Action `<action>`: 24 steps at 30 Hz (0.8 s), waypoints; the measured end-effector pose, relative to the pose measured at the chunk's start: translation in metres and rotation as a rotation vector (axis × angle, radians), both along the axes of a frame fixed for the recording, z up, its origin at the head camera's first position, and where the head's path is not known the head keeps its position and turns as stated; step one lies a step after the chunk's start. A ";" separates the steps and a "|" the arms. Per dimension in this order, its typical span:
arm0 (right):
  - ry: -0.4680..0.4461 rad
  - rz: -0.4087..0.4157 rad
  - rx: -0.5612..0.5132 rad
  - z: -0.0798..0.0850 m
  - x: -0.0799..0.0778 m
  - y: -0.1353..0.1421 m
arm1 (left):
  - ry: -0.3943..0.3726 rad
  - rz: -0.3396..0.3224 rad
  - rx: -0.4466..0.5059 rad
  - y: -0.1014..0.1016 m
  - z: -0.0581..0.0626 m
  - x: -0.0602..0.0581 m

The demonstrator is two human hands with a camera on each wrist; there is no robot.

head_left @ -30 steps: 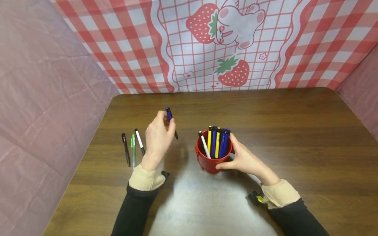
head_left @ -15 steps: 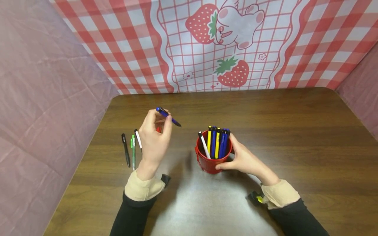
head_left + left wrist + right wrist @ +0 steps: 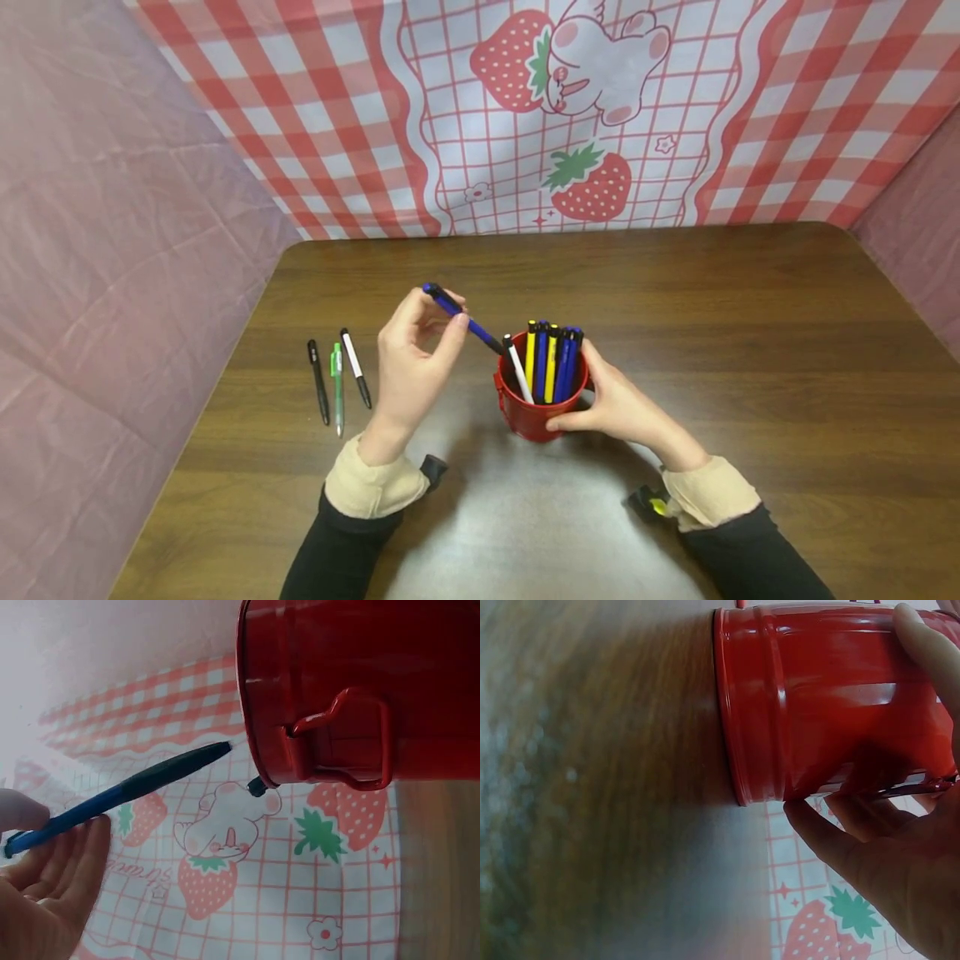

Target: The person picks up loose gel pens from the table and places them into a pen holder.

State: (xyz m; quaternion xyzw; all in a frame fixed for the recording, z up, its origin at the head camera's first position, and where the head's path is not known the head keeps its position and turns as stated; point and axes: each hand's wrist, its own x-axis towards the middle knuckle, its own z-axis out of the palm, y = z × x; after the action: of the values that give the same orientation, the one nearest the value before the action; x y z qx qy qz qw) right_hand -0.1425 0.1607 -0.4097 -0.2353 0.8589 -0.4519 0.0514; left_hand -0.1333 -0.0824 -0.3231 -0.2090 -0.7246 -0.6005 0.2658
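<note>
My left hand (image 3: 416, 367) pinches a blue pen (image 3: 480, 331) between thumb and fingers, left of a red bucket (image 3: 534, 423). The pen slants down to the right, its dark tip at the bucket's left rim in the head view; the left wrist view shows the blue pen (image 3: 112, 796) pointing at that rim. My right hand (image 3: 626, 408) grips the bucket's right side, thumb in front; in the right wrist view the fingers of this hand (image 3: 885, 862) lie along the red wall (image 3: 840, 705). Inside stand a white pen (image 3: 518, 371) and several yellow and blue pens (image 3: 552, 362).
On the brown table (image 3: 712, 333), left of my left hand, lie a black pen (image 3: 318, 382), a green pen (image 3: 338, 387) and a white-and-black pen (image 3: 356, 367). A checked strawberry cloth (image 3: 480, 150) hangs behind the table; pink cloth (image 3: 135, 250) hangs at the left.
My left hand first drew back slightly left, turning the blue pen from steep to slanted. It then moved right, bringing the tip to the bucket's rim. My right hand kept its hold.
</note>
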 end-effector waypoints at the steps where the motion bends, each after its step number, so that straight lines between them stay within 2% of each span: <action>1: -0.003 -0.001 -0.002 0.000 0.000 0.000 | -0.021 -0.016 -0.023 0.001 -0.001 0.000; 7: -0.020 0.002 -0.015 -0.001 0.001 0.000 | -0.109 -0.056 -0.148 0.005 -0.006 -0.002; 12: -0.019 0.001 -0.019 -0.002 0.000 0.000 | -0.151 -0.074 -0.161 0.010 -0.011 -0.005; 19: -0.007 0.010 -0.022 -0.001 0.000 0.000 | -0.146 -0.095 -0.184 0.014 -0.016 -0.006; 24: 0.001 0.011 -0.021 -0.002 0.000 0.001 | -0.114 -0.078 -0.216 0.014 -0.021 -0.009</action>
State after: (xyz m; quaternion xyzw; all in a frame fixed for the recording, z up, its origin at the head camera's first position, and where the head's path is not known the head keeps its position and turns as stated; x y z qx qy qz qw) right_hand -0.1426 0.1614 -0.4114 -0.2408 0.8529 -0.4605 0.0509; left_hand -0.1418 -0.0679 -0.3439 -0.2298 -0.7903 -0.5399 0.1764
